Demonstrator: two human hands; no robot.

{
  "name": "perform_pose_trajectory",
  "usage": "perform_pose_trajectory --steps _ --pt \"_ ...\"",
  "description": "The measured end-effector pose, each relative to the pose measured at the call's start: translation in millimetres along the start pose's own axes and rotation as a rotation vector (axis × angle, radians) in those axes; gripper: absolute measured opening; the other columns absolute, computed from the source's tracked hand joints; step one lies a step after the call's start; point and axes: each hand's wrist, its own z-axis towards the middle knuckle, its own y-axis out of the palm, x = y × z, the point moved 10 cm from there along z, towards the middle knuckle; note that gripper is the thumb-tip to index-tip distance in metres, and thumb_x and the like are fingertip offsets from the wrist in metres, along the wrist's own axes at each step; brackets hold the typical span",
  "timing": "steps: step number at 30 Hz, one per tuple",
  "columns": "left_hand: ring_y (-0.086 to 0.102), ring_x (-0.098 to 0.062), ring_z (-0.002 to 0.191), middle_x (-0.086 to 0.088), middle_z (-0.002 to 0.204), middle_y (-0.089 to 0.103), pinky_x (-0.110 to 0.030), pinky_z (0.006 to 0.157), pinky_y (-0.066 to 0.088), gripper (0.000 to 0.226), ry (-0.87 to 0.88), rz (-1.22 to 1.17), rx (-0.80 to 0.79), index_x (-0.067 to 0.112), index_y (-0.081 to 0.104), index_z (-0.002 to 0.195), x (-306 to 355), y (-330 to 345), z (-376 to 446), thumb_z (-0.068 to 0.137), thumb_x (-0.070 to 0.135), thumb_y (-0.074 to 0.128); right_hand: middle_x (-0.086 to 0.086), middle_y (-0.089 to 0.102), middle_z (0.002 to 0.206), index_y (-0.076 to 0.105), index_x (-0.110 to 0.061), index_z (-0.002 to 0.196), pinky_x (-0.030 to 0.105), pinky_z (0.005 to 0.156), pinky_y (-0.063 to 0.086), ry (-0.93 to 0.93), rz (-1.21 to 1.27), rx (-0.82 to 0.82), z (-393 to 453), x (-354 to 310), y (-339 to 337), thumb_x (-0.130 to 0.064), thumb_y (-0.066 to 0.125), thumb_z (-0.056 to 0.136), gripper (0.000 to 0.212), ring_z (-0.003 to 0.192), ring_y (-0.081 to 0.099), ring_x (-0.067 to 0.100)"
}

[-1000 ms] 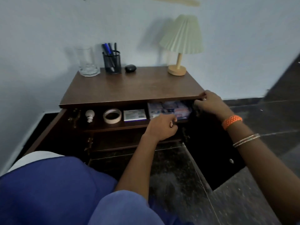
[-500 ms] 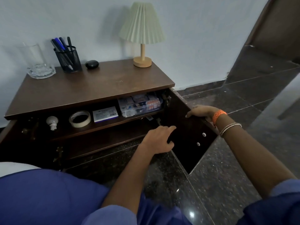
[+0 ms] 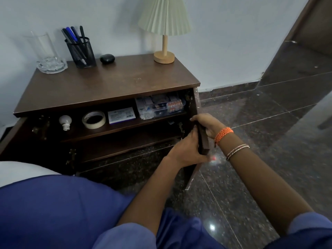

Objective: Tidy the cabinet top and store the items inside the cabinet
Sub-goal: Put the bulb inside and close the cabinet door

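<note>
The dark wooden cabinet [image 3: 107, 83] stands open. On its upper shelf lie a white bulb [image 3: 65, 122], a tape roll [image 3: 93, 119], a small white box [image 3: 121, 115] and a clear plastic box of medicines [image 3: 159, 106]. The right cabinet door [image 3: 203, 141] points edge-on toward me. My right hand [image 3: 209, 124] wraps its edge from the outer side, and my left hand [image 3: 186, 150] presses and grips it from the inner side. A glass vase [image 3: 46, 54], a mesh pen holder [image 3: 80, 51], a black case [image 3: 107, 58] and a lamp [image 3: 164, 33] stand on top.
The left door [image 3: 10, 133] hangs open at the far left. The lower shelf [image 3: 125, 142] is dark and looks bare. My blue-clad knee [image 3: 53, 209] fills the lower left. Polished dark stone floor [image 3: 260, 123] spreads to the right, with a doorway at the far right.
Both hands have left the medicine box on the shelf. The right hand took the right door's edge, the left hand joined it, and the door has swung from wide open to edge-on.
</note>
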Motion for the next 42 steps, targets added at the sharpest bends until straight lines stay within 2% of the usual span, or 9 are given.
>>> perform_pose_trajectory --steps 4,10,14,19,22,26,30,34,42 --pt "0.066 -0.012 0.080 0.000 0.092 0.068 -0.036 0.074 0.058 0.092 -0.022 -0.008 0.059 0.011 0.024 0.140 -14.5 -22.3 -8.5 0.066 0.032 0.074 0.010 0.060 0.079 0.058 0.003 0.111 0.030 0.061 0.051 -0.078 0.127 0.048 -3.3 -2.6 22.8 -0.013 0.053 0.091 0.027 0.067 0.058 0.019" --pt "0.066 -0.016 0.085 -0.002 0.096 0.068 -0.036 0.079 0.058 0.062 -0.139 -0.102 0.035 0.018 0.048 0.119 -38.1 -32.1 -18.1 0.065 0.031 0.074 0.012 0.068 0.111 0.059 -0.010 0.122 0.037 0.090 0.053 -0.131 0.360 -0.154 -14.6 18.7 51.5 -0.052 0.041 0.094 0.053 0.099 0.066 0.023" --pt "0.064 -0.010 0.091 0.003 0.101 0.067 -0.027 0.082 0.053 0.051 -0.265 -0.156 -0.013 0.023 0.059 0.115 -60.0 -47.6 -30.1 0.068 0.026 0.078 0.009 0.060 0.122 0.045 -0.009 0.132 0.042 0.092 0.051 -0.193 0.151 -0.037 -18.3 51.2 52.6 -0.075 0.034 0.078 0.085 0.109 0.060 0.022" --pt "0.068 -0.012 0.083 0.002 0.081 0.072 -0.032 0.085 0.054 0.015 -0.438 -0.327 0.137 0.026 0.071 0.079 -114.1 -86.4 -52.0 0.069 0.018 0.079 0.010 0.063 0.100 0.058 -0.001 0.102 0.038 0.081 0.049 -0.479 -0.161 -0.045 -37.0 32.3 92.3 -0.031 0.040 0.099 0.035 0.094 0.059 0.023" --pt "0.069 -0.014 0.086 -0.005 0.090 0.074 -0.033 0.089 0.054 0.018 -0.507 -0.490 0.347 0.017 0.072 0.088 -141.7 -104.2 -64.5 0.072 0.013 0.079 0.013 0.063 0.094 0.063 -0.004 0.089 0.042 0.083 0.047 -0.532 -0.226 -0.056 -27.5 16.7 113.9 -0.027 0.039 0.100 0.035 0.092 0.059 0.026" --pt "0.065 -0.010 0.082 -0.015 0.102 0.071 -0.012 0.072 0.054 0.029 -0.482 -0.602 0.666 0.001 0.069 0.105 -153.3 -128.4 -79.5 0.076 0.003 0.074 0.007 0.054 0.098 0.060 -0.017 0.086 0.044 0.090 0.049 -0.563 -0.302 -0.110 -5.6 13.3 141.5 -0.035 0.046 0.097 0.025 0.092 0.057 0.023" --pt "0.064 -0.011 0.087 -0.014 0.103 0.070 -0.011 0.074 0.052 0.031 -0.506 -0.631 0.878 -0.001 0.066 0.109 -166.1 -143.8 -91.2 0.078 0.002 0.071 0.002 0.045 0.100 0.061 -0.009 0.097 0.028 0.084 0.044 -0.615 -0.299 -0.097 1.1 0.5 159.3 -0.021 0.052 0.096 0.015 0.092 0.051 0.019" --pt "0.063 -0.016 0.103 -0.013 0.115 0.066 -0.037 0.096 0.051 0.035 -0.552 -0.712 0.954 0.001 0.060 0.118 -176.4 -149.5 -96.9 0.084 0.001 0.065 0.015 0.050 0.104 0.064 0.000 0.099 0.021 0.082 0.037 -0.611 -0.281 -0.042 17.8 -15.8 176.6 -0.018 0.056 0.094 0.020 0.091 0.050 0.020" --pt "0.056 -0.018 0.119 -0.011 0.126 0.060 -0.038 0.101 0.047 0.040 -0.563 -0.742 0.994 0.003 0.055 0.126 -182.1 -154.3 -99.5 0.086 -0.002 0.060 0.022 0.056 0.104 0.064 0.002 0.091 0.016 0.071 0.034 -0.580 -0.181 0.092 43.4 -38.7 193.6 -0.020 0.062 0.090 0.022 0.083 0.049 0.017"
